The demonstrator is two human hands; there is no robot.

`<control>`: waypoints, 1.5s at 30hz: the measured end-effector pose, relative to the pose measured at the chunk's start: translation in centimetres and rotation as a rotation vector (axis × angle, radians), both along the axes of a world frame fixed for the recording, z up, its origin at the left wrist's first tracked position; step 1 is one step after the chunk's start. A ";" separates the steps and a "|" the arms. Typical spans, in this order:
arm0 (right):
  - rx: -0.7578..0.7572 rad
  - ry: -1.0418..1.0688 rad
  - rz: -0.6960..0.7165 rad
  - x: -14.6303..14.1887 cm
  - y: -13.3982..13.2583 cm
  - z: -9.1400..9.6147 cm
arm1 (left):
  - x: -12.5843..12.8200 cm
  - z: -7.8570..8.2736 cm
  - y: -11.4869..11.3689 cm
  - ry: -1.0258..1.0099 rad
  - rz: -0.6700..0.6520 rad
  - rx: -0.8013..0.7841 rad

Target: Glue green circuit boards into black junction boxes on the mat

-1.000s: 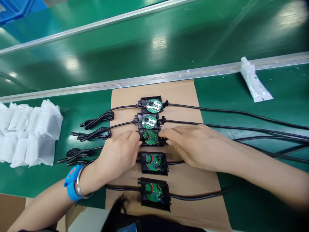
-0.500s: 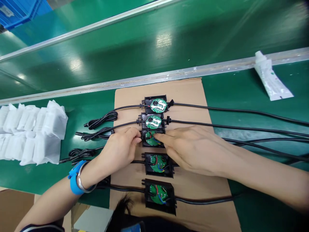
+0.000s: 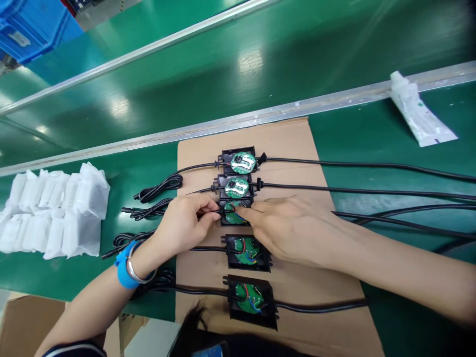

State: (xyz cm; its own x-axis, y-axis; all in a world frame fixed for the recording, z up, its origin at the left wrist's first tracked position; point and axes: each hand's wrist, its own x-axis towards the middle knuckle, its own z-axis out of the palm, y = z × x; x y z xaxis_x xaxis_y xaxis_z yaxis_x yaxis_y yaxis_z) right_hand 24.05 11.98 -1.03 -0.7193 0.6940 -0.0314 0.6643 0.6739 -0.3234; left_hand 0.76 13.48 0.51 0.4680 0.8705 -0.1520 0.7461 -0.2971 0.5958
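My left hand (image 3: 189, 218) is closed in a pinch on a thin black cable at the left end of the third black housing (image 3: 223, 219) from the back. Over that housing's right end lies my right hand (image 3: 286, 223), its index fingertip on the green circuit board (image 3: 233, 213) by the red wire. The other right fingers are curled, and what they grip is hidden. Behind are two housings whose round boards (image 3: 243, 162) carry white paste. Nearer me, a fourth housing (image 3: 232, 260) and a fifth housing (image 3: 238, 317) hold green boards with coloured wires.
The housings lie on a cardboard sheet (image 3: 208, 144) on the green bench (image 3: 148, 153). Coiled black cables (image 3: 159, 187) lie left and long cables (image 3: 372, 162) run right. White wrapped packs (image 3: 85, 198) stand left, a white tube (image 3: 420, 111) back right, blue bins (image 3: 37, 29) far left.
The view has shifted slightly. My left fingers have opened out a little around the cable, showing more of the pinch; my right index finger has drawn slightly right on the board.
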 end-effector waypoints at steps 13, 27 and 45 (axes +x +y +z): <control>-0.028 0.027 -0.056 -0.2 -0.1 -0.1 | 0.6 -1.3 -2.4 0.453 -0.274 0.740; -0.057 0.081 -0.076 0.6 -0.4 0.1 | 1.4 0.1 -1.6 0.224 -0.382 0.489; -0.428 0.102 -0.155 2.7 0.6 1.4 | 1.7 -1.7 -1.7 0.101 -0.551 0.456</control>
